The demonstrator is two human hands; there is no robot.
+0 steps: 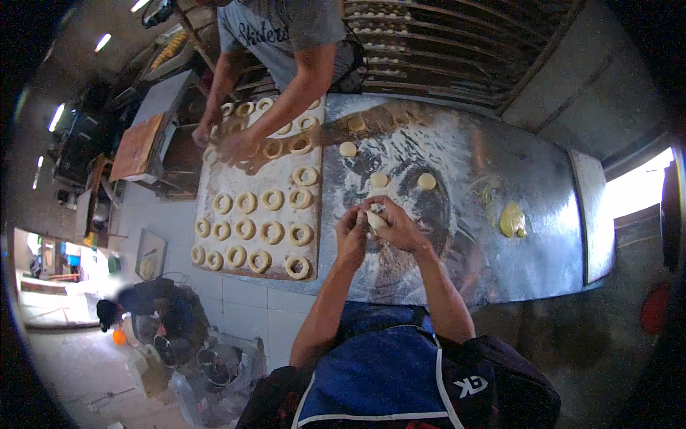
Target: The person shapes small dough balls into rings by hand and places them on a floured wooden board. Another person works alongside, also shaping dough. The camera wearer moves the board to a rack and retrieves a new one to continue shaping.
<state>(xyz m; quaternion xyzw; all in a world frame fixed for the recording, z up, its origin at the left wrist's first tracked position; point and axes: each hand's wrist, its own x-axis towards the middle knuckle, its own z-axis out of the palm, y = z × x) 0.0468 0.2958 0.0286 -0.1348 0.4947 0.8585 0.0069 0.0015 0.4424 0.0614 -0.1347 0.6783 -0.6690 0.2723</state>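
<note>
Over the floured metal tabletop (514, 264), my left hand (350, 234) and my right hand (396, 230) meet around a pale piece of dough (373, 220), fingers wrapped and pressed onto it; its shape is partly hidden by them. Several small dough discs (426, 181) lie on the flour just beyond my hands. To the left, a floured board (279, 254) carries rows of dough rings (272, 200). A yellow, glossy patch (512, 220) sits on the metal to my right.
A co-worker's arms (286, 100) reach over the board's far end, hands low among the rings. Wooden racks (443, 50) with dough pieces stand behind the table. Buckets (214, 365) and a crouching person (150, 307) are on the floor at lower left. A pale panel (590, 214) edges the table's right end.
</note>
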